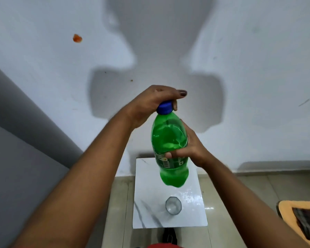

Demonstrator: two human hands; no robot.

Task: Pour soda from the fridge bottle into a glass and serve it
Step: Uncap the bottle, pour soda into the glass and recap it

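- The green soda bottle (170, 151) is held up in the air, roughly upright with a slight lean, above the small white marble-look table (150, 176); its blue cap (164, 107) is on, and liquid fills it to about the shoulder.
- The left hand (150, 102) is curled over the cap, fingers closed round it; the right hand (190, 149) is wrapped round the bottle's middle at the label, thumb across the front; both are clamped on the same bottle.
- The step in hand looks like unscrewing the cap; nothing is poured yet.
- The empty glass (173, 205) stands on the table below, well apart from the bottle.
- Risks from here: carried soda may foam out when the seal breaks, wetting the table and the tiled floor (240, 187); a hard squeeze at the middle would push liquid up the neck; a freed cap could slip and drop; with nothing under the bottle, a weak grip lets it twist or fall onto the glass.
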